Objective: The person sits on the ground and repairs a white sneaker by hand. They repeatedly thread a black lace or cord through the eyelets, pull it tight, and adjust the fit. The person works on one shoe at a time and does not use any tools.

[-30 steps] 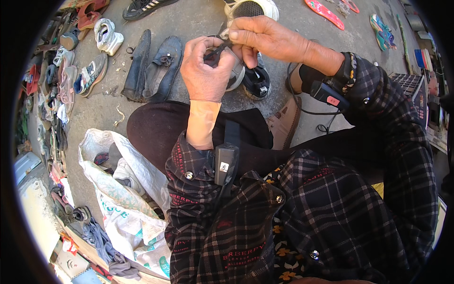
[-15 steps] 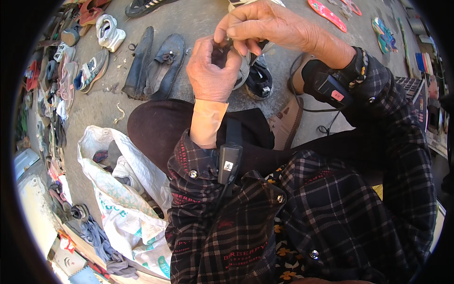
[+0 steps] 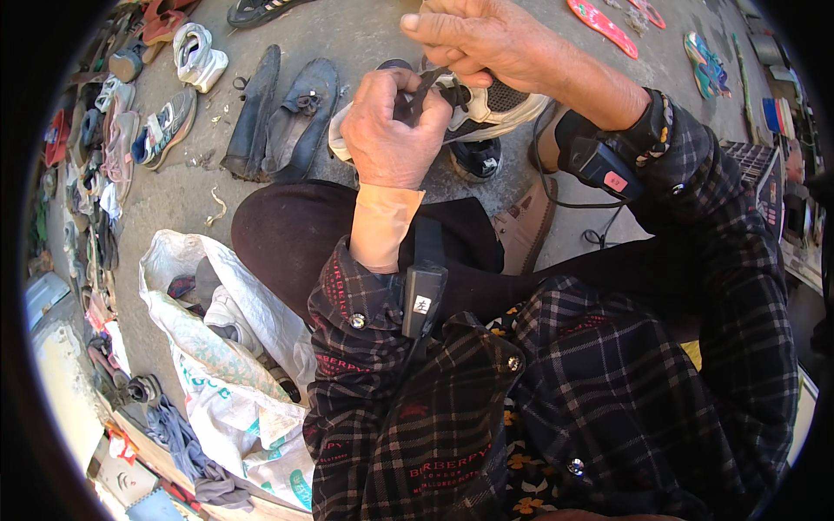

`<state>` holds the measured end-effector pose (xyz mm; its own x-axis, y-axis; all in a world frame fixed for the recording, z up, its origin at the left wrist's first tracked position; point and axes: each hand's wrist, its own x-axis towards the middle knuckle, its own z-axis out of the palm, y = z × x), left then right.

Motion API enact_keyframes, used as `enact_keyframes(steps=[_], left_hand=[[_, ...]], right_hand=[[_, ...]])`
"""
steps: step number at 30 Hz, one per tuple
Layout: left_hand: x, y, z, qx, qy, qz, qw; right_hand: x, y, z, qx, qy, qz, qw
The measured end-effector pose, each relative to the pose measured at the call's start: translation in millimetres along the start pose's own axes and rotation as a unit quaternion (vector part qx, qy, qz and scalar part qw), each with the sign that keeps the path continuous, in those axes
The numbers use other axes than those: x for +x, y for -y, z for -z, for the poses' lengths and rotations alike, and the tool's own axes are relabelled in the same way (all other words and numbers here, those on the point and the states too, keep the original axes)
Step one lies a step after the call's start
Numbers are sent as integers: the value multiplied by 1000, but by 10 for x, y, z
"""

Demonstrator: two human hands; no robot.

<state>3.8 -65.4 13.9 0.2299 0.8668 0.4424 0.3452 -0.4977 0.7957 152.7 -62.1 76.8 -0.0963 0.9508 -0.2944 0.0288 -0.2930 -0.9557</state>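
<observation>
Left hand (image 3: 391, 130): far side of the person's lap, thumb and forefinger curled round, pinching dark strip (image 3: 424, 89).
Right hand (image 3: 482, 43): farther and to the right, fingers curled in, thumb pointing left; can't tell if anything thin is pinched.
Dark strip: in left hand's grip, left of the white-and-black sneaker (image 3: 499, 111); can't tell if joined to it.
White-and-black sneaker: right of left hand, nearer than right hand, dark mesh showing, pale sole edge; partly hidden.
Pale edge: left of left hand, can't tell which shoe.
Black shoe (image 3: 476, 160): just nearer than the sneaker, partly covered.
Black flats (image 3: 302, 120): pair side by side on the ground (image 3: 207, 187), left of left hand.
White shoe (image 3: 199, 57): far left, beyond the grey-and-blue shoe (image 3: 166, 128).
Red-pink sole-shaped piece (image 3: 602, 28): far right, flat.
Blue-green shoe (image 3: 705, 65): farther right, tilted.
White sack (image 3: 204, 347): near left, footwear inside.
Wrist units (image 3: 424, 297): black box on each wrist.
Tan shoe (image 3: 524, 224): right of dark trouser leg (image 3: 295, 234).
</observation>
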Motion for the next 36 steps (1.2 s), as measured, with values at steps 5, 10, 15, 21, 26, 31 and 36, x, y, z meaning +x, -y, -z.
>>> enact_keyframes(steps=[5, 10, 15, 21, 26, 31, 36], left_hand=[[-21, 29, 14, -13, -4, -9, 1000], [-41, 89, 46, -63, 4, 15, 998], [-48, 97, 5, -93, 26, 47, 994], [-33, 74, 16, -110, 48, 80, 990], [-37, 32, 17, -130, 63, 111, 983], [-49, 13, 11, -97, 66, 94, 989], [-54, 20, 23, -66, 65, 83, 992]], right_hand=[[40, -51, 44, 39, 20, -18, 999], [1, 137, 334, -55, 80, -96, 991], [-29, 42, 383, -363, 147, -70, 917], [64, -147, 222, -498, 44, 251, 829], [7, -224, 105, -433, 54, 251, 864], [-26, -241, 52, -419, 44, 266, 867], [-32, -277, 76, -460, 63, 326, 823]])
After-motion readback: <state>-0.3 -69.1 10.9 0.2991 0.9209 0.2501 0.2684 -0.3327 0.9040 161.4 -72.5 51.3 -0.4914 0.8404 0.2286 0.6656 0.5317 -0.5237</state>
